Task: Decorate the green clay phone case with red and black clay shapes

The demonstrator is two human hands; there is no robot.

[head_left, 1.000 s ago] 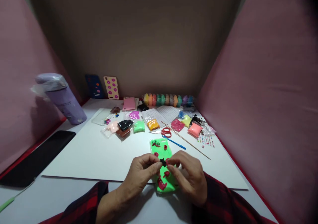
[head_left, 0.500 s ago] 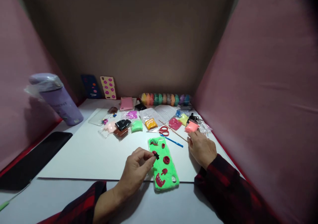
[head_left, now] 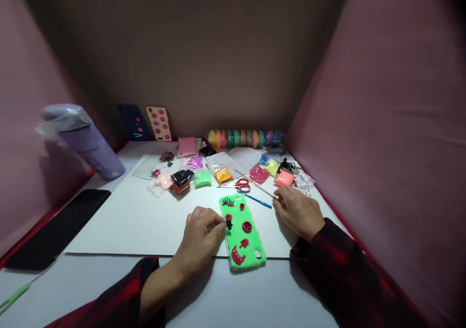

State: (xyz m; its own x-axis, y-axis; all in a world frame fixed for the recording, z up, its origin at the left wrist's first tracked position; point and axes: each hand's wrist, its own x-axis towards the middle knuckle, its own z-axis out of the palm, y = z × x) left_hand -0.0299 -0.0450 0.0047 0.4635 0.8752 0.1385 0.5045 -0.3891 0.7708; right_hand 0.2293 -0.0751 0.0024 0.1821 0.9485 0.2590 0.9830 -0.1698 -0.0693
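Note:
A phone case covered in bright green clay (head_left: 251, 243) lies in front of me at the board's near edge, with dark red clay shapes on it. My left hand (head_left: 204, 233) is at the case's left side, thumb and forefinger pinching a small spiky black clay piece (head_left: 229, 224) just below a red shape. Whether that piece touches the green layer I cannot tell. Over on the right, my right hand (head_left: 298, 211) has its fingertips closed on the near end of a thin wooden stick (head_left: 257, 185). Beside the stick lie red-handled scissors (head_left: 243, 186) and a blue pen-like tool (head_left: 257, 200).
Bags of coloured clay, among them an orange one (head_left: 223, 175) and a black one (head_left: 182, 177), lie across the white board (head_left: 145, 226). Behind them are papers (head_left: 243, 158) and a row of clay tubs (head_left: 240, 139). A purple bottle (head_left: 92, 146) and black phone-like slab (head_left: 58, 228) are left.
My left hand has brought the black piece slightly down beside the red shape on the case. My right hand stays by the stick's end. The whole view has shifted slightly.

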